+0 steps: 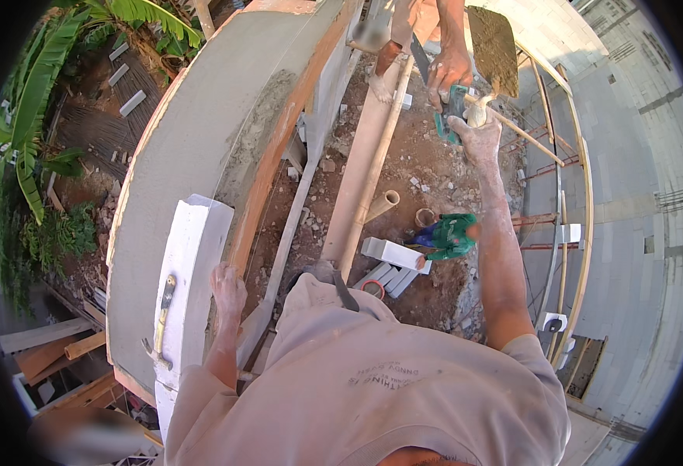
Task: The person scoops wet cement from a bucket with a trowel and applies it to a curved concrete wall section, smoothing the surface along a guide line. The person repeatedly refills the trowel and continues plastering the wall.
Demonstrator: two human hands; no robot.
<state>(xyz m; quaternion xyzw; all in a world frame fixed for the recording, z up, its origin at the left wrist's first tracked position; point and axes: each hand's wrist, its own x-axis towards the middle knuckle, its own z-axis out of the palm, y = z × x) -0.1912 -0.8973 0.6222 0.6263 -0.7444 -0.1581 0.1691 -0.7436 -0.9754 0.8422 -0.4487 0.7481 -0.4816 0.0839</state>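
Note:
My right hand (479, 138) is raised on the right, closed on the pale handle of a trowel (494, 50). Its broad blade carries grey-brown mortar. Just beside it, a co-worker's hand (450, 71) is close to a green-edged tool (452, 115); how that hand grips it is unclear. My left hand (229, 289) lies against the side of a long white block (190, 241), fingers extended and nothing visible in them. On top of that block rests a hammer-like tool (163, 322) with a worn handle. The block stands on a grey mortared wall top (167, 147).
An orange-brown board (283, 147) edges the wall. Below lies rubble ground, where a person in green (452, 237) bends by white blocks (396, 254). A plank (357, 186) and bamboo poles (570, 179) cross the drop. Banana leaves (43, 101) hang at left.

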